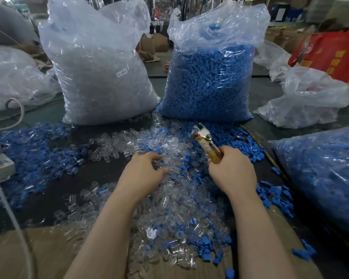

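Clear caps [170, 168] beneath left fingers [154, 157], pliers [207, 142] in right fingers [228, 158]

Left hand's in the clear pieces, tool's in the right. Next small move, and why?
Probably pinch one clear piece from the pile with the left hand and lift it to the tool. The right hand grips the tool's yellow handle, its metal head raised above the parts, while the left fingers curl over the pile.

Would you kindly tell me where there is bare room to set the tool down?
A bare dark strip of table lies left of the left hand, between the blue-and-clear heap and the clear pile. The cardboard at lower left is free too. Around the right hand and its tool it is crowded.
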Demonstrator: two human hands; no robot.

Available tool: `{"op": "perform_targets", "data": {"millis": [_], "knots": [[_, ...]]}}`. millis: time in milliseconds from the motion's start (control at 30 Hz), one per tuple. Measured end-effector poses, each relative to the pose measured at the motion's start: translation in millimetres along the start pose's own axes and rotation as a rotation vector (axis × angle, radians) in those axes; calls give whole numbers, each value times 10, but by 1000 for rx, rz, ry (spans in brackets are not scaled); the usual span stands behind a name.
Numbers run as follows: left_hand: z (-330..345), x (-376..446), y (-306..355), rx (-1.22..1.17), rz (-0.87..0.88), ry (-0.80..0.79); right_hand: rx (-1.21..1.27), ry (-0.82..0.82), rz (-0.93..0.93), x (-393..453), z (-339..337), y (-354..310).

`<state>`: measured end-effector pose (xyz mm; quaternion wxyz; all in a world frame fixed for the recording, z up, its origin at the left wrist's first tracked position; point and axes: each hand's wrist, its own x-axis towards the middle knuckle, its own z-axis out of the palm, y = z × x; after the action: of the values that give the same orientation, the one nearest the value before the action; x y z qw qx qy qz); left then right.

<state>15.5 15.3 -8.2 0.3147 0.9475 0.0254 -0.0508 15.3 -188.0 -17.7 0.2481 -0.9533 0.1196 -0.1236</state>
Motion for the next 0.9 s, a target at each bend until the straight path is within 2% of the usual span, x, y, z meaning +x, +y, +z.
{"op": "perform_targets", "data": {"millis": [100, 200, 300, 500, 633, 767, 900], "knots": [[-4, 3, 0, -8, -2, 17, 119, -160, -92, 19, -29, -33], [2, 9, 0, -4, 7, 28, -13, -276, -191, 1, -13, -83], [2, 13, -2, 12, 13, 30, -113, -258, -210, -27, 24, -103], [-4, 18, -11, -15, -1, 11, -165, -237, -184, -37, 50, -130], [20, 33, -28, -16, -1, 53, -192, -223, -173, -41, 76, -140], [44, 46, -46, -19, -8, 106, -169, -222, -198, -51, 94, -123], [44, 29, -10, 48, 18, 128, -37, -189, -183, -43, 112, -109]]}}
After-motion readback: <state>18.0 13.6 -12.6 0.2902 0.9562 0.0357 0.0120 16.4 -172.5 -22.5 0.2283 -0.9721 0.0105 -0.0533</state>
